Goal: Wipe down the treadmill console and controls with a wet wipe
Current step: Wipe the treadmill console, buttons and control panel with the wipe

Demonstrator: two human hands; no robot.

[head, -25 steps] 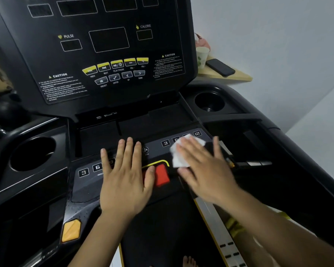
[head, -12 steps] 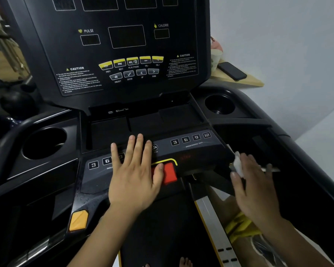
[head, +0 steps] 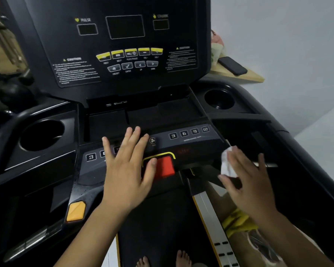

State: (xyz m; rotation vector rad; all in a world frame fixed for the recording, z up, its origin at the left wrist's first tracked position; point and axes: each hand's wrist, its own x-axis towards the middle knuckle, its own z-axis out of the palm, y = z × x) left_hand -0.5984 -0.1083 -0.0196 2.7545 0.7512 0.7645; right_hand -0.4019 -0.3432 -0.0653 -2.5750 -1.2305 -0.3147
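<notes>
At far left the left cup holder is a dark well in which I can make out nothing. The left hand has stayed flat on the left of the control strip, its grip apart and the thumb touching the red stop button. The speed buttons, under the wipe a second ago, now lie bare. The right hand has carried the wipe off them to the strip's right end, outstretched fingers pressing the crumpled wipe against that corner. By my reckoning the right buttons are done, while the left buttons and the upright screen panel remain. The right cup holder shows only a small glint. Beyond it, a phone lies on a shelf.
</notes>
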